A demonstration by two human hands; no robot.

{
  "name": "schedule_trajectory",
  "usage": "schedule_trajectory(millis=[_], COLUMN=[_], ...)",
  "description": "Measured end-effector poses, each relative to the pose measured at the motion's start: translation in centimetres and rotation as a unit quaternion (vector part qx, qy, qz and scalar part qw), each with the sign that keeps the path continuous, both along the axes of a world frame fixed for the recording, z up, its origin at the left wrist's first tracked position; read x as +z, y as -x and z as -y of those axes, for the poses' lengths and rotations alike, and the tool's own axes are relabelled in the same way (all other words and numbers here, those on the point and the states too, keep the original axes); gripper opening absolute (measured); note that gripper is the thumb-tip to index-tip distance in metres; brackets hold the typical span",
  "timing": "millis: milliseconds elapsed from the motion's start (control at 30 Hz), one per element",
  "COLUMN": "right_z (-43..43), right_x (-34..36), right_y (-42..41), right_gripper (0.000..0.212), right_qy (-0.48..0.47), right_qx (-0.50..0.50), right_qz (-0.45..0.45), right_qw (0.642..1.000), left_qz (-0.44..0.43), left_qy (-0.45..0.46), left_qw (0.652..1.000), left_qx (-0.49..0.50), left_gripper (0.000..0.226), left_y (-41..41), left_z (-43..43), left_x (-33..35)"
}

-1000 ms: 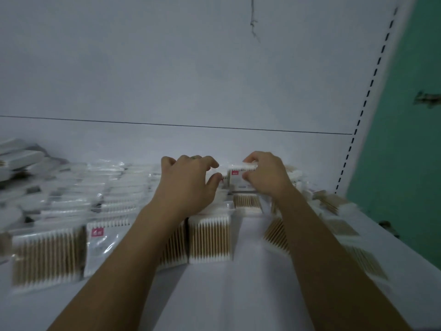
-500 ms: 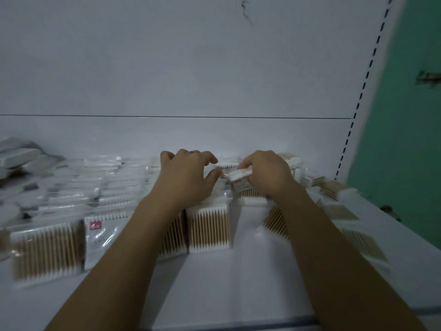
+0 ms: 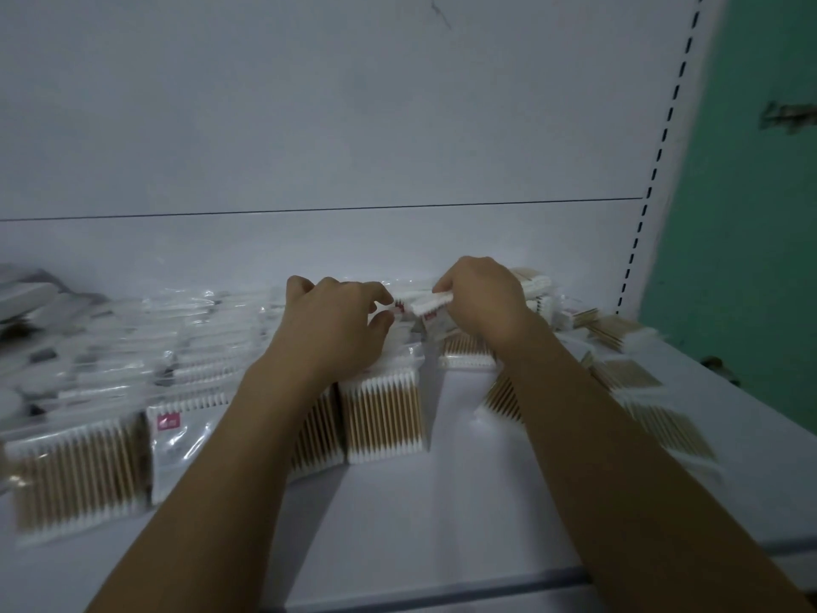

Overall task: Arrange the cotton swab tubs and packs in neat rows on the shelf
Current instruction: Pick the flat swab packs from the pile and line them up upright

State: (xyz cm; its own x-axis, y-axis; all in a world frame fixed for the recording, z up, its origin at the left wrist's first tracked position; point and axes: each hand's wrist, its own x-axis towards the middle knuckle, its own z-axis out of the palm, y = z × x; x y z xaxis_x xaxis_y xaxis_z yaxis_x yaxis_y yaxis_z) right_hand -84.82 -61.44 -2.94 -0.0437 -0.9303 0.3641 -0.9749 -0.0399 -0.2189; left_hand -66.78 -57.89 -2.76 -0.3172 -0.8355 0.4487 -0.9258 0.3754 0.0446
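Compared with a second ago, the held pack (image 3: 431, 302) is tipping over instead of standing label-forward, while both hands are staying almost where they were. The shelf (image 3: 442, 524) is carrying all the stock. On its left side, rows of packs (image 3: 132, 356) are lying overlapped from near to far, and these look finished. On the right, loose packs (image 3: 641, 391) are lying fanned and askew, so that side is still waiting; I judge the job roughly half done. Blurred grey shapes at the far left may be tubs, but I cannot tell. The left hand (image 3: 336, 334) is hovering over the middle row with fingers curled; whether it is gripping anything I cannot tell. The right hand (image 3: 482, 303) is pinching the held pack between thumb and fingers (image 3: 446, 285), raised just above the far end of the middle gap
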Motion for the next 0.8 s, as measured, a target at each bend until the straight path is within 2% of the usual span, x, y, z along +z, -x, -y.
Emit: schedule_trajectory(millis=[167,367,667,800], right_z=[1.7,2.5,3.7,3.8], right_x=[0.8,0.3,-0.9,-0.5], right_y=[-0.7,-1.3,-1.9,-2.0], right_gripper=[0.039,0.023,0.022,0.04], right_qy=[-0.001,-0.029,0.005,0.006], right_qx=[0.024,0.04,0.004,0.001], right_qz=[0.032,-0.016,-0.077,-0.079], right_qw=[0.999,0.999,0.997,0.997], left_qz=[0.029,0.043,0.041,0.034], left_qy=[-0.004,-0.01,-0.006,0.0], left_qw=[1.0,0.999,0.999,0.999], left_qx=[-0.001,0.0,-0.001,0.002], left_gripper=[0.037,0.04,0.039,0.039], left_y=[0.0,-0.3,0.0,-0.2], left_z=[0.0,0.0,0.2,0.0], left_x=[-0.1,-0.2,-0.2,-0.2])
